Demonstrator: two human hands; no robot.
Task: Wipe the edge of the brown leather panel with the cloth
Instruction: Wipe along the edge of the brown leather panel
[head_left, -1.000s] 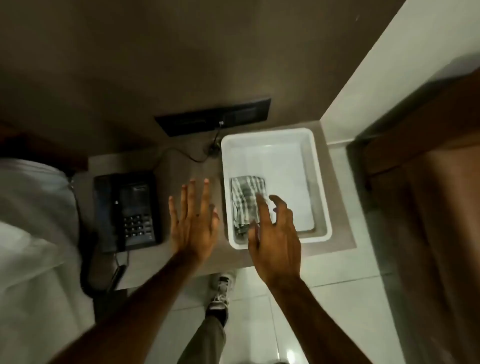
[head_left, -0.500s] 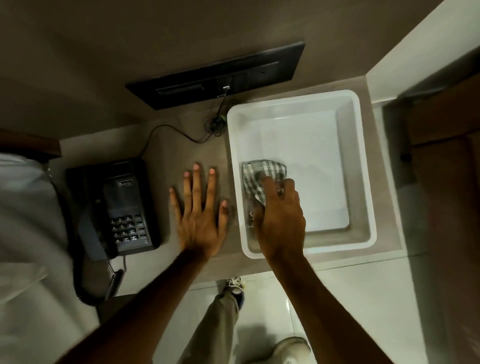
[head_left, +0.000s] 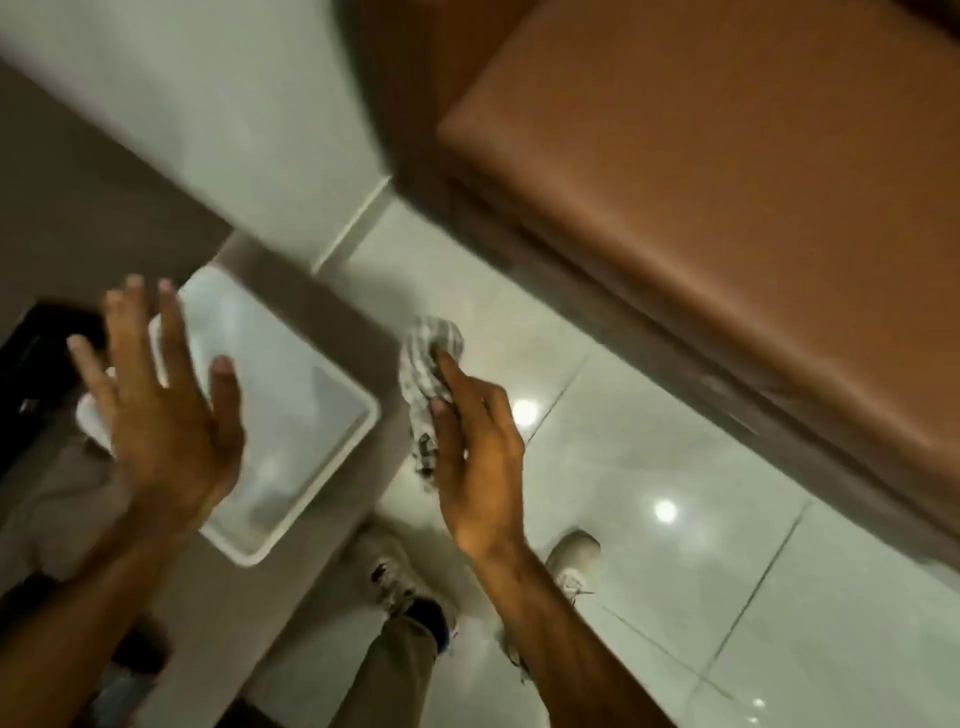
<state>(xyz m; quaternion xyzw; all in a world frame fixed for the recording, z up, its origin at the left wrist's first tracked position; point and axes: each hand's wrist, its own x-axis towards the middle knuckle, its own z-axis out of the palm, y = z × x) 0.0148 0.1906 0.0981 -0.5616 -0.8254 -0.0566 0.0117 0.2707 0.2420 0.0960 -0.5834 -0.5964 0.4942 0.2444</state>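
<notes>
Checked cloth (head_left: 430, 384) sits bunched in my right hand (head_left: 475, 457), gripped above the tiled floor (head_left: 675, 519), near but apart from the brown leather panel (head_left: 727, 171). My left hand (head_left: 161, 415) hovers spread and unloaded over the white tray (head_left: 291, 395).

Left hand (head_left: 166, 415) open, fingers spread; right hand (head_left: 475, 462) clenched, grasping.

The right hand (head_left: 480, 457) grips the checked cloth (head_left: 427, 374) above the tiled floor (head_left: 675, 545), apart from the brown leather panel (head_left: 727, 182); the left hand (head_left: 166, 410) hovers spread over the white tray (head_left: 291, 384).
</notes>
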